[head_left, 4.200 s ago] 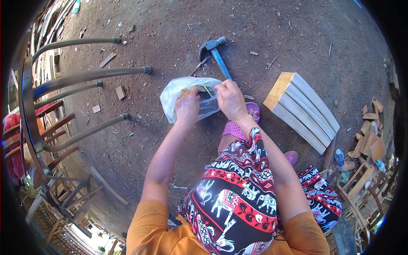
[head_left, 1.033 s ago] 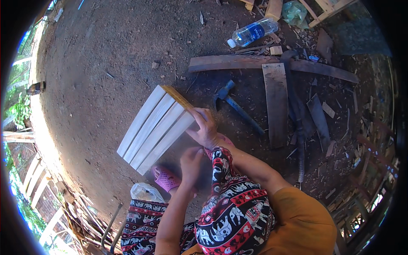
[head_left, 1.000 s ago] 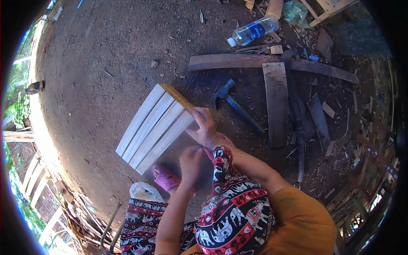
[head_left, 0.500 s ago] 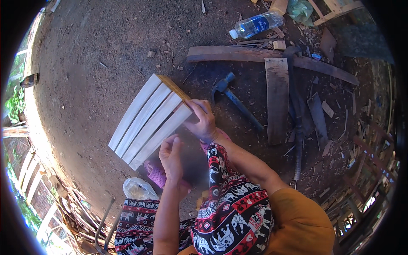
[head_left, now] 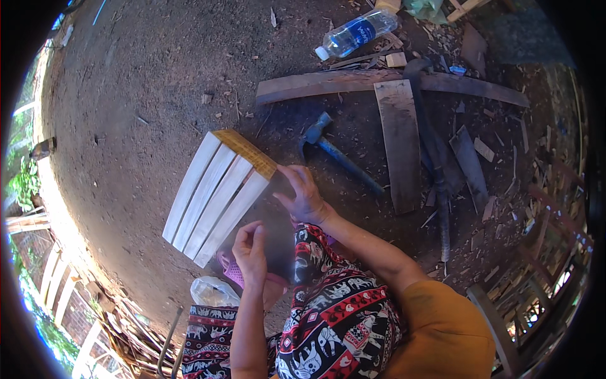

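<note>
A small slatted wooden crate (head_left: 218,196) with pale slats and a yellowish end board (head_left: 243,151) stands tilted on the ground before me. My right hand (head_left: 306,194) is at the crate's right corner, thumb and fingers spread; whether the fingertips still touch the wood I cannot tell. Near the crate's lower right edge, my left hand (head_left: 250,252) is raised with its fingers curled and thumb pressed in. Anything inside that hand is hidden. A hammer (head_left: 341,155) with a blue handle lies on the dirt beyond my right hand.
Right of the hammer lie a flat board (head_left: 398,145), a long curved plank (head_left: 315,85) and a dark metal bar (head_left: 435,158). A plastic water bottle (head_left: 358,35) rests at the back. A clear plastic bag (head_left: 214,292) sits by my pink shoe (head_left: 232,268). Wood scraps litter the right side.
My right hand has loosened from the crate's corner, its fingers now spread. The crate has tipped so more of its yellowish end board shows. My left hand stays curled. The view has shifted slightly.
</note>
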The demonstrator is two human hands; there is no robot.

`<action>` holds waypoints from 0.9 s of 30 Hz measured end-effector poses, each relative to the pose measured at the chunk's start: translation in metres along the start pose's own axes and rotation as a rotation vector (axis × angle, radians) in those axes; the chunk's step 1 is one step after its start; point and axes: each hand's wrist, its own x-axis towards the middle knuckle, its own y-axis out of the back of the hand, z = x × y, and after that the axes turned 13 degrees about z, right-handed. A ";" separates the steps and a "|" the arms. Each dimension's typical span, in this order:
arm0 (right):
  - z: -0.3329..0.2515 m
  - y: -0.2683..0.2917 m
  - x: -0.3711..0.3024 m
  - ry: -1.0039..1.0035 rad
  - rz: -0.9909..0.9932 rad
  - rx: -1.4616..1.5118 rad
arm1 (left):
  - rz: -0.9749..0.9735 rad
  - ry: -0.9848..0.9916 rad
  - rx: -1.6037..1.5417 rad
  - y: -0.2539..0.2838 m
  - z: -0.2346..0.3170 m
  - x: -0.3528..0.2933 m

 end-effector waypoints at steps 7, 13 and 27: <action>0.004 -0.003 0.006 -0.066 0.103 0.063 | 0.053 -0.159 0.404 -0.001 -0.076 0.031; -0.004 0.007 0.015 -0.177 0.076 0.092 | 0.119 -0.247 0.550 -0.019 -0.086 0.034; -0.038 0.011 0.049 -0.373 -0.112 0.347 | 0.117 0.394 -0.618 -0.001 -0.034 0.000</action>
